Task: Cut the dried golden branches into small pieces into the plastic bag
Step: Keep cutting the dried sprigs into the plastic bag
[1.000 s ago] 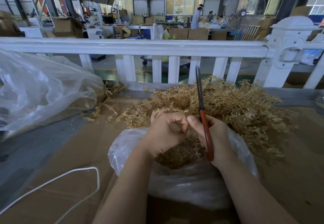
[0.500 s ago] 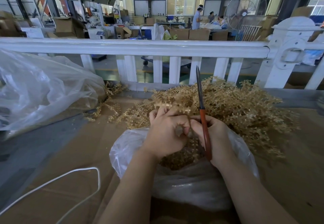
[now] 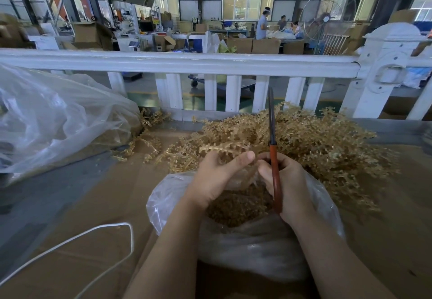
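Holding a golden branch point(image 3: 222, 150) pinched in our left hand point(image 3: 216, 178) over the plastic bag point(image 3: 257, 247), with our right hand point(image 3: 287, 181) wrapped round the scissors point(image 3: 274, 158), we should snip short lengths directly above the opening so pieces fall inside.

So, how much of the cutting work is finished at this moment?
Partly done: the plastic bag already holds a layer of cut pieces. In hand: the left hand holds one branch over the bag, and the right hand grips the scissors, blades together. Left: a large pile of uncut branches behind the bag.
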Demonstrator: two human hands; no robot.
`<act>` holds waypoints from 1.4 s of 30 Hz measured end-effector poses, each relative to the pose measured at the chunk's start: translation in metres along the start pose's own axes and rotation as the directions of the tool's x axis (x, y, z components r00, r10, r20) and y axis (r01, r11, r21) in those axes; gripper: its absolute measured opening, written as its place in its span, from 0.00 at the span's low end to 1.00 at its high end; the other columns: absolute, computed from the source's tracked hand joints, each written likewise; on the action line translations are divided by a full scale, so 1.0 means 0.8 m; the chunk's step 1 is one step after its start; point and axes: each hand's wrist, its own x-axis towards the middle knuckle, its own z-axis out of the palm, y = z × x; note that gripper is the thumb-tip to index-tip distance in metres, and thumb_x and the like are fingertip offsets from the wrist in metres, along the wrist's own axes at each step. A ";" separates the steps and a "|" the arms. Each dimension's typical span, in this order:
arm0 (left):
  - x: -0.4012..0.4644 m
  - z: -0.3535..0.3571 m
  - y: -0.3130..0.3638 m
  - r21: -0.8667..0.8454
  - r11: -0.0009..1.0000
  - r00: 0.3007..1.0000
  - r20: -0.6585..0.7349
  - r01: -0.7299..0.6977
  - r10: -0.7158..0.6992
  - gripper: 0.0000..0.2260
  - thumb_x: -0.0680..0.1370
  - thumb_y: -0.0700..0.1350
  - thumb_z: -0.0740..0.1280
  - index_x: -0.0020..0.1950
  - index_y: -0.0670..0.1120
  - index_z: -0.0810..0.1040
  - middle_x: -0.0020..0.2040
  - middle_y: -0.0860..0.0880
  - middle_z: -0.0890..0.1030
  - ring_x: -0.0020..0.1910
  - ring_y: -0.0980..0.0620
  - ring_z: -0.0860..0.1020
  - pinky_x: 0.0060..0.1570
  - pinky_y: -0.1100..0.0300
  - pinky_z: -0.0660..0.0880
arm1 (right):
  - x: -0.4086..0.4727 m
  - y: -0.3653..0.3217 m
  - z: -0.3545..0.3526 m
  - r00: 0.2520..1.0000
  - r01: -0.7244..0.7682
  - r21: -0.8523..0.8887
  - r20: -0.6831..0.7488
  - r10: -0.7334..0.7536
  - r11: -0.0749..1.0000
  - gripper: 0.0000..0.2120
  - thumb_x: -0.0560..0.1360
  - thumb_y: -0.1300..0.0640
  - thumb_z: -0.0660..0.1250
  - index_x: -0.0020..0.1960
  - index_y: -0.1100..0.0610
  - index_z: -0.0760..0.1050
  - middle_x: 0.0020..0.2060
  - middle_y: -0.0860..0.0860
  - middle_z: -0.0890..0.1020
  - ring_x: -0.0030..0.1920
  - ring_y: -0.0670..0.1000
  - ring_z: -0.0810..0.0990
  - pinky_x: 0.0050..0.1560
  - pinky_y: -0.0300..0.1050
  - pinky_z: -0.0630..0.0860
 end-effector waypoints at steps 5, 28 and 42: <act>0.002 -0.002 0.003 -0.159 0.987 0.998 -0.056 -0.030 0.022 0.06 0.77 0.44 0.72 0.48 0.41 0.83 0.42 0.46 0.86 0.43 0.49 0.85 0.44 0.63 0.78 | -0.002 -0.001 0.002 1.000 0.015 -0.022 0.023 -0.014 1.000 0.05 0.69 0.53 0.72 0.41 0.42 0.83 0.30 0.50 0.82 0.28 0.47 0.78 0.30 0.37 0.75; 0.004 -0.017 0.001 -0.349 0.936 0.994 -0.114 -0.041 0.001 0.16 0.79 0.57 0.63 0.40 0.50 0.85 0.35 0.48 0.80 0.37 0.53 0.77 0.49 0.54 0.71 | -0.003 0.007 0.003 0.995 0.095 -0.100 0.019 -0.093 0.990 0.03 0.69 0.53 0.71 0.40 0.45 0.81 0.29 0.46 0.81 0.29 0.43 0.78 0.31 0.35 0.75; 0.006 -0.022 0.002 -0.435 0.900 1.000 -0.010 -0.021 0.018 0.11 0.73 0.47 0.66 0.49 0.50 0.87 0.50 0.53 0.85 0.49 0.57 0.80 0.50 0.58 0.71 | 0.000 0.013 0.001 0.994 0.097 -0.055 -0.038 -0.099 0.994 0.09 0.63 0.42 0.69 0.42 0.42 0.82 0.26 0.48 0.78 0.23 0.45 0.71 0.22 0.38 0.67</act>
